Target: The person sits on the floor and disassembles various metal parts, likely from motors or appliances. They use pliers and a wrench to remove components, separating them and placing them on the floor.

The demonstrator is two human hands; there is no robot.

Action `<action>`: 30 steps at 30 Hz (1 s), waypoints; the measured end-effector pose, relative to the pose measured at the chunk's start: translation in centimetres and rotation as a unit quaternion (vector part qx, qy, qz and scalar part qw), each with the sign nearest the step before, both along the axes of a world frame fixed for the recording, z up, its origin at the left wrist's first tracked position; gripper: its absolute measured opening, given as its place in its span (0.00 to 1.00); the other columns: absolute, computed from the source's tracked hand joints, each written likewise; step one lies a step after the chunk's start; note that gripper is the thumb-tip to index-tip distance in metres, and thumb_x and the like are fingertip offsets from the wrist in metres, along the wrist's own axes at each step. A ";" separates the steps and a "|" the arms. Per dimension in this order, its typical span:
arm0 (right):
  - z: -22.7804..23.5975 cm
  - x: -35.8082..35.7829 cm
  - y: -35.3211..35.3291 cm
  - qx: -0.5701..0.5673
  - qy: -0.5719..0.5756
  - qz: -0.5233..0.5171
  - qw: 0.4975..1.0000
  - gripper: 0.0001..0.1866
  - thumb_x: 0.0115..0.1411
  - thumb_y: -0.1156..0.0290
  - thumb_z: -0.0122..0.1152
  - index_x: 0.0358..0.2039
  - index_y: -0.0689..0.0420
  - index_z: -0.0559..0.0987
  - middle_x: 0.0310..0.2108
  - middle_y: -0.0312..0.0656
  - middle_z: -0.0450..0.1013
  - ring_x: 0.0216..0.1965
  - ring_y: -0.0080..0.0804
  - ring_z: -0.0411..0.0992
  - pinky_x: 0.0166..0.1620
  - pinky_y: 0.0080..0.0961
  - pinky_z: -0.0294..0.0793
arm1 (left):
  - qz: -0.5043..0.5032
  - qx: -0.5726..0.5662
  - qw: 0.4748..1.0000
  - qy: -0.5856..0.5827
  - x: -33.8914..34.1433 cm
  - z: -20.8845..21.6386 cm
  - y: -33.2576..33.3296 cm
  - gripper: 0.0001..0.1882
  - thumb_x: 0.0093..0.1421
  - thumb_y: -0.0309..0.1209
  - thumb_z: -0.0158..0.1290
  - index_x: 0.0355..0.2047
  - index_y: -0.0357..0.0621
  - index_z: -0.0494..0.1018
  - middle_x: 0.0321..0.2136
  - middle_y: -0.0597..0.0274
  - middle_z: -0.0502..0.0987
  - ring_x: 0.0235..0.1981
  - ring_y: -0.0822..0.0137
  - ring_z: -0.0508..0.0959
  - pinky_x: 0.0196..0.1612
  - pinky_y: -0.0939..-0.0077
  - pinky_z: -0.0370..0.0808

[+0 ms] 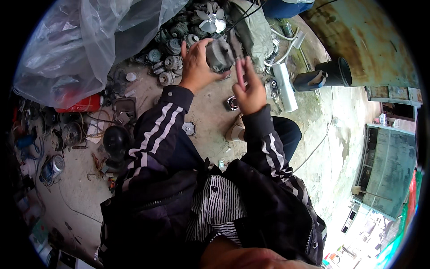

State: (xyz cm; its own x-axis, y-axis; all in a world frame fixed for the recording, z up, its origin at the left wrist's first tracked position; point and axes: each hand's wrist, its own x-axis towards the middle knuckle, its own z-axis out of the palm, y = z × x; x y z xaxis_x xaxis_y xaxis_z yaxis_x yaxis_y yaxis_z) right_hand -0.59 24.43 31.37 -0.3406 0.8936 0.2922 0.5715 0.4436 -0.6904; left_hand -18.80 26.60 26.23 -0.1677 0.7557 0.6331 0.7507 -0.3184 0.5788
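Observation:
My left hand [199,65] is wrapped round a blocky grey motor housing [219,54], dusty and dark, raised above the floor. Fingers show along its top and the thumb beneath it. Close beside its right side, my right hand [252,89] grips a pink-handled brush [241,74]. The brush's brownish head [235,44] points up and is smeared by motion, so I cannot tell whether it touches the housing. Under the hands, a small dark part with a light ring [232,103] lies on the concrete, and a square metal plate [189,128] lies nearer to me.
Several used motors [172,62] are heaped beyond my left hand, with a silver fan blade [211,20] on top. Clear plastic sheeting [80,49] covers the far left. A white roll [284,87] and a black bucket [336,71] stand right. A cable [320,143] crosses the floor.

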 end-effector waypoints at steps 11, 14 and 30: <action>0.7 1.1 1.7 0.043 0.010 -0.011 0.999 0.39 0.44 0.79 0.57 0.62 0.58 0.63 0.38 0.52 0.75 0.33 0.39 0.75 0.39 0.28 0.74 | 0.006 0.007 1.000 0.005 0.0 0.0 0.8 0.54 0.32 0.55 0.70 0.56 0.47 0.57 0.46 0.54 0.71 0.52 0.57 0.69 0.64 0.45 0.41; 2.8 0.2 1.9 0.114 0.255 -0.068 0.958 0.37 0.49 0.82 0.54 0.62 0.61 0.61 0.46 0.49 0.73 0.38 0.27 0.73 0.44 0.20 0.71 | 0.007 -0.009 1.000 -0.001 0.2 -0.1 0.6 0.55 0.31 0.55 0.70 0.56 0.47 0.56 0.47 0.54 0.71 0.52 0.57 0.69 0.65 0.45 0.40; -1.4 2.2 0.5 0.072 -0.135 -0.054 0.987 0.40 0.51 0.76 0.55 0.65 0.58 0.54 0.32 0.47 0.75 0.29 0.32 0.74 0.36 0.27 0.73 | 0.001 -0.016 1.000 -0.010 0.5 -0.4 0.5 0.53 0.33 0.53 0.70 0.55 0.46 0.57 0.47 0.54 0.71 0.53 0.57 0.69 0.65 0.45 0.40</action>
